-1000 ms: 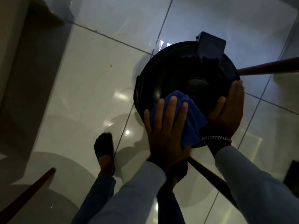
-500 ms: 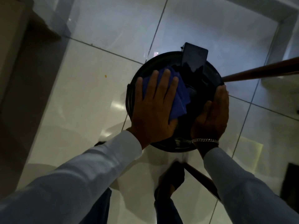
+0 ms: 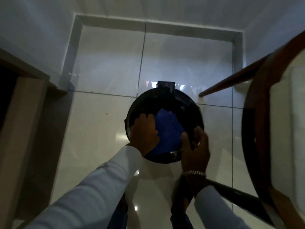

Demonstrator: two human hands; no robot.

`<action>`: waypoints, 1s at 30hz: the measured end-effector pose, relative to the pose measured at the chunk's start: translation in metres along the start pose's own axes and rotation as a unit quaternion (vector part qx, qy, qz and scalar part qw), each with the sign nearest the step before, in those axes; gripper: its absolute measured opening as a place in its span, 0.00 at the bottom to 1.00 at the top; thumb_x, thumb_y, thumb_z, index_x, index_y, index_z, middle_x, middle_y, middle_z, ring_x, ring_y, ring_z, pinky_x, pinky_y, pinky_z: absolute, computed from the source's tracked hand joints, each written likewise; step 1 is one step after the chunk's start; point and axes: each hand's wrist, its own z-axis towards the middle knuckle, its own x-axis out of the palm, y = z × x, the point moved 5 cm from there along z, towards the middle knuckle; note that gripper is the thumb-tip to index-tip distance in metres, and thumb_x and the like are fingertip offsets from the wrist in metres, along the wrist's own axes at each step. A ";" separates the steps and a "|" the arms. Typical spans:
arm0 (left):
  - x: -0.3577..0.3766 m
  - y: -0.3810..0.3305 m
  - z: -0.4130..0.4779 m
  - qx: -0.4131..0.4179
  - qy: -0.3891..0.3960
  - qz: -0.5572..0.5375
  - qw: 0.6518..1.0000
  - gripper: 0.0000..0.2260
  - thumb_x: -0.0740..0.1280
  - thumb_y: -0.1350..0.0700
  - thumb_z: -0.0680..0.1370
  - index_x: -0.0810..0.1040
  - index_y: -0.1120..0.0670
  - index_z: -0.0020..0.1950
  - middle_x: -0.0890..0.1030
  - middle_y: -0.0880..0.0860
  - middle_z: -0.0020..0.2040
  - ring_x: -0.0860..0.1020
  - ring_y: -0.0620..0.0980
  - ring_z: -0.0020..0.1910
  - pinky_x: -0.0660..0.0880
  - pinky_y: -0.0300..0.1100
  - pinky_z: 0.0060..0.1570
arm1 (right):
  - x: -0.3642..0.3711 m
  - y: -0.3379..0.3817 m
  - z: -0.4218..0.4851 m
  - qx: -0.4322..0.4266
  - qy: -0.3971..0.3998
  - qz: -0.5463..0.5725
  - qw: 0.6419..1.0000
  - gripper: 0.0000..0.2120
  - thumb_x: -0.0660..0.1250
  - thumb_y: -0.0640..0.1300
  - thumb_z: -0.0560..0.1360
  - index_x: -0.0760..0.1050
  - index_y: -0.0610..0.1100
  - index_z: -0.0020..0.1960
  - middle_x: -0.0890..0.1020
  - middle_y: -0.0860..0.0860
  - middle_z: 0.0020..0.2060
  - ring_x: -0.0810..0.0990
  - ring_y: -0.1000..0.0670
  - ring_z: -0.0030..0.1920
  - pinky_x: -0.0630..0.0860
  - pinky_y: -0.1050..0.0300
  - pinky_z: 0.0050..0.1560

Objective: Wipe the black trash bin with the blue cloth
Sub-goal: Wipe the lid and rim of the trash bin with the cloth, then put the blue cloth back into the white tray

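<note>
The round black trash bin (image 3: pixel 186 103) stands on the pale floor tiles, seen from straight above, its pedal sticking out at the far side. My left hand (image 3: pixel 144 133) is closed around the blue cloth (image 3: pixel 168 129) and presses it against the bin's top, left of centre. My right hand (image 3: pixel 195 147), with a metal bracelet at the wrist, grips the bin's near right rim. The room is dim and the picture is blurred.
A round wooden table (image 3: pixel 257 123) with dark legs crowds the right side, one leg passing under my right arm. A wooden door frame (image 3: pixel 21 103) stands at the left. White skirting (image 3: pixel 72 52) borders the glossy tiles beyond the bin.
My left hand has curled from flat into a fist on the cloth. The head camera has tilted up, so the wall, skirting and table have come into view.
</note>
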 end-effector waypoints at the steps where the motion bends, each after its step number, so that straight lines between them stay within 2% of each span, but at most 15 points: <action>1: -0.005 -0.004 0.000 -0.005 0.012 -0.052 0.999 0.15 0.67 0.60 0.73 0.74 0.62 0.58 0.75 0.64 0.57 0.74 0.64 0.56 0.73 0.51 0.56 | -0.001 0.000 -0.013 0.039 0.007 0.027 0.999 0.26 0.72 0.41 0.72 0.68 0.41 0.68 0.77 0.42 0.63 0.76 0.44 0.63 0.74 0.51 0.62; 4: -0.025 -0.020 -0.007 0.002 0.058 -0.159 0.986 0.09 0.69 0.61 0.74 0.78 0.63 0.53 0.81 0.62 0.52 0.78 0.58 0.51 0.69 0.38 0.48 | -0.001 0.007 -0.029 0.146 0.038 0.093 0.984 0.32 0.74 0.40 0.71 0.64 0.43 0.71 0.74 0.44 0.66 0.74 0.46 0.64 0.74 0.50 0.62; 6: -0.044 -0.037 -0.020 -0.006 0.098 -0.254 0.962 0.09 0.70 0.61 0.74 0.78 0.60 0.54 0.81 0.60 0.51 0.79 0.56 0.50 0.75 0.42 0.47 | -0.005 0.022 -0.031 0.226 0.076 0.185 0.953 0.32 0.71 0.40 0.72 0.62 0.43 0.72 0.71 0.44 0.69 0.73 0.46 0.64 0.73 0.46 0.64; 8: -0.069 -0.059 -0.038 -0.023 0.128 -0.350 0.928 0.11 0.70 0.62 0.74 0.77 0.57 0.56 0.81 0.59 0.55 0.79 0.58 0.53 0.80 0.52 0.51 | -0.015 0.050 -0.034 0.277 0.111 0.314 0.901 0.25 0.68 0.38 0.74 0.66 0.41 0.70 0.74 0.40 0.67 0.75 0.39 0.63 0.73 0.37 0.65; 9: -0.084 -0.073 -0.048 -0.027 0.138 -0.377 0.916 0.13 0.70 0.62 0.74 0.77 0.56 0.57 0.80 0.59 0.57 0.79 0.58 0.54 0.79 0.56 0.54 | -0.029 0.068 -0.037 0.277 0.115 0.350 0.887 0.22 0.67 0.37 0.74 0.70 0.40 0.67 0.76 0.38 0.64 0.77 0.37 0.61 0.74 0.35 0.63; 11: -0.108 -0.102 -0.065 -0.019 0.158 -0.404 0.901 0.15 0.71 0.61 0.74 0.76 0.53 0.59 0.80 0.58 0.59 0.79 0.57 0.57 0.78 0.58 0.56 | -0.063 0.099 -0.038 0.245 0.101 0.367 0.892 0.19 0.68 0.35 0.72 0.74 0.40 0.62 0.79 0.38 0.60 0.80 0.37 0.57 0.78 0.37 0.58; 14: -0.139 -0.160 -0.080 0.046 0.214 -0.395 0.892 0.13 0.70 0.62 0.74 0.76 0.49 0.56 0.81 0.56 0.57 0.80 0.56 0.56 0.79 0.55 0.57 | -0.126 0.129 -0.034 0.203 0.091 0.406 0.886 0.25 0.72 0.31 0.67 0.74 0.42 0.62 0.82 0.43 0.56 0.82 0.40 0.54 0.80 0.36 0.53; 17: -0.148 -0.235 -0.083 0.133 0.272 -0.327 0.895 0.14 0.73 0.61 0.72 0.78 0.57 0.56 0.82 0.61 0.55 0.81 0.57 0.53 0.79 0.55 0.56 | -0.187 0.133 -0.022 0.212 0.089 0.422 0.877 0.26 0.73 0.34 0.61 0.75 0.40 0.59 0.81 0.38 0.58 0.80 0.35 0.56 0.79 0.36 0.52; 19: -0.138 -0.282 -0.078 0.173 0.223 -0.282 0.917 0.21 0.75 0.57 0.67 0.77 0.61 0.58 0.81 0.62 0.56 0.80 0.57 0.53 0.78 0.55 0.56 | -0.225 0.125 -0.006 0.217 0.044 0.406 0.886 0.21 0.72 0.32 0.62 0.77 0.39 0.55 0.81 0.37 0.55 0.80 0.34 0.54 0.79 0.35 0.53; 21: -0.118 -0.313 -0.073 0.155 0.133 -0.250 0.946 0.26 0.74 0.57 0.69 0.73 0.58 0.65 0.79 0.60 0.61 0.77 0.56 0.58 0.76 0.50 0.58 | -0.256 0.115 0.013 0.204 -0.021 0.342 0.917 0.18 0.74 0.30 0.63 0.76 0.40 0.51 0.82 0.39 0.51 0.82 0.37 0.49 0.81 0.39 0.49; 24: -0.082 -0.334 -0.077 0.119 0.061 -0.243 0.961 0.22 0.67 0.63 0.74 0.67 0.56 0.68 0.75 0.58 0.63 0.74 0.56 0.62 0.71 0.42 0.59 | -0.277 0.102 0.039 0.172 -0.089 0.154 0.969 0.29 0.78 0.37 0.63 0.67 0.45 0.57 0.76 0.51 0.47 0.77 0.50 0.45 0.77 0.50 0.45; 26: -0.063 -0.334 -0.083 0.122 0.036 -0.244 0.961 0.17 0.65 0.65 0.75 0.70 0.57 0.63 0.76 0.55 0.57 0.75 0.53 0.58 0.68 0.29 0.53 | -0.270 0.090 0.048 0.149 -0.081 0.037 0.985 0.34 0.78 0.40 0.64 0.64 0.42 0.64 0.74 0.49 0.49 0.74 0.48 0.46 0.71 0.53 0.46; 28: -0.059 -0.329 -0.091 0.130 0.012 -0.256 0.958 0.15 0.64 0.67 0.74 0.72 0.59 0.61 0.76 0.54 0.54 0.76 0.48 0.52 0.65 0.16 0.43 | -0.259 0.082 0.052 0.162 -0.029 -0.029 0.986 0.31 0.76 0.42 0.65 0.64 0.41 0.63 0.78 0.44 0.51 0.74 0.45 0.46 0.71 0.53 0.45; 29: -0.061 -0.326 -0.091 0.138 0.001 -0.253 0.958 0.17 0.64 0.67 0.74 0.71 0.59 0.62 0.75 0.53 0.56 0.76 0.49 0.55 0.63 0.14 0.45 | -0.256 0.082 0.054 0.173 -0.007 -0.053 0.983 0.30 0.75 0.43 0.66 0.65 0.40 0.62 0.79 0.42 0.52 0.74 0.44 0.45 0.71 0.52 0.45; 30: -0.066 -0.324 -0.092 0.140 0.005 -0.247 0.959 0.19 0.63 0.66 0.75 0.70 0.59 0.66 0.75 0.53 0.60 0.75 0.52 0.60 0.63 0.16 0.53 | -0.255 0.086 0.055 0.180 0.013 -0.082 0.980 0.29 0.75 0.44 0.66 0.65 0.40 0.61 0.79 0.40 0.53 0.74 0.44 0.44 0.72 0.52 0.44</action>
